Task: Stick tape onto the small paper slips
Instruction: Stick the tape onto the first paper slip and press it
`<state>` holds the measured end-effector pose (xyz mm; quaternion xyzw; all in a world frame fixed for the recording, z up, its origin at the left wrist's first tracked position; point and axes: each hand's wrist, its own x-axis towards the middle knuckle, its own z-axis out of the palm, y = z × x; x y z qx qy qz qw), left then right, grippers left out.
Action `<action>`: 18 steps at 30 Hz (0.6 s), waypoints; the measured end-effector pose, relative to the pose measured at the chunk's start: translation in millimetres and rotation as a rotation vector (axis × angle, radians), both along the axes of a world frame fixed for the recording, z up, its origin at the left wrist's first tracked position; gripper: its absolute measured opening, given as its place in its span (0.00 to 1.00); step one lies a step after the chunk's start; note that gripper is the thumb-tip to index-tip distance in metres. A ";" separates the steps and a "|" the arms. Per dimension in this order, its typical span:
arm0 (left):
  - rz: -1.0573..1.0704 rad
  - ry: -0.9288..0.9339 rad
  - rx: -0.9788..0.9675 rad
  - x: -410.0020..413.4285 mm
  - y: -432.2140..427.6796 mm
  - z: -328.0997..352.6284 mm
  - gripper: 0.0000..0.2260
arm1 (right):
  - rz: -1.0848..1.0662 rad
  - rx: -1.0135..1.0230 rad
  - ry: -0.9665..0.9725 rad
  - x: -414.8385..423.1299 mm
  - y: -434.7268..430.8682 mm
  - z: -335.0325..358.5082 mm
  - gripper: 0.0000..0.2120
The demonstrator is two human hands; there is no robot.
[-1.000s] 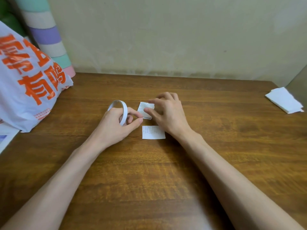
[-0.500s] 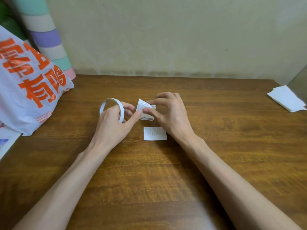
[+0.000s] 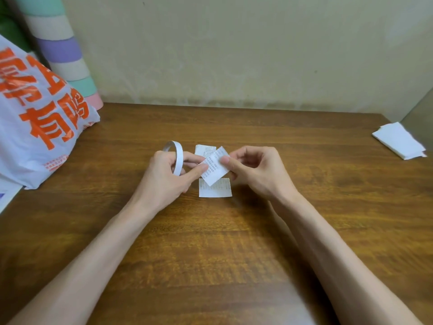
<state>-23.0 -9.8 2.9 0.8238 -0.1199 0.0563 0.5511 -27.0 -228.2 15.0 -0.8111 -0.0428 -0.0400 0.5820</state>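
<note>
A printed paper slip is pinched in the right hand and held tilted just right of the tape roll, which is held upright in the curled grip of the left hand, the thumb tip touching the slip's edge. No tape is seen on the held slip — whether a strip has been pulled free cannot be told. A second slip lies flat on the surface right of the roll and a small stack sits just beyond — most of the job is judged undone.
</note>
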 end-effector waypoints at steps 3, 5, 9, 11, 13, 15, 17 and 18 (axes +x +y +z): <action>0.049 0.024 -0.034 0.9 0.2 -0.2 0.05 | 0.011 -0.028 0.108 -1.1 0.7 -0.9 0.07; 0.067 0.047 -0.009 2.1 0.3 -1.2 0.04 | 0.033 -0.015 0.162 -3.7 1.2 1.1 0.05; 0.018 0.072 0.063 3.7 -0.1 -3.3 0.03 | -0.012 -0.067 0.102 -7.1 1.7 3.4 0.06; 0.007 0.063 0.081 4.1 -0.3 -3.9 0.03 | -0.032 -0.109 0.078 -6.6 2.3 2.7 0.08; 0.006 0.049 0.097 3.9 -0.5 -3.9 0.04 | -0.044 -0.143 0.090 -5.6 2.7 1.0 0.07; 0.008 0.031 0.113 3.4 -0.3 -4.0 0.05 | -0.061 -0.151 0.098 -4.5 3.3 -0.8 0.05; 0.021 0.009 0.134 2.8 -0.2 -3.3 0.07 | -0.081 -0.145 0.101 -3.3 3.1 -3.1 0.05; 0.036 -0.004 0.144 3.0 0.1 -3.0 0.08 | -0.094 -0.139 0.103 -2.9 2.7 -3.8 0.04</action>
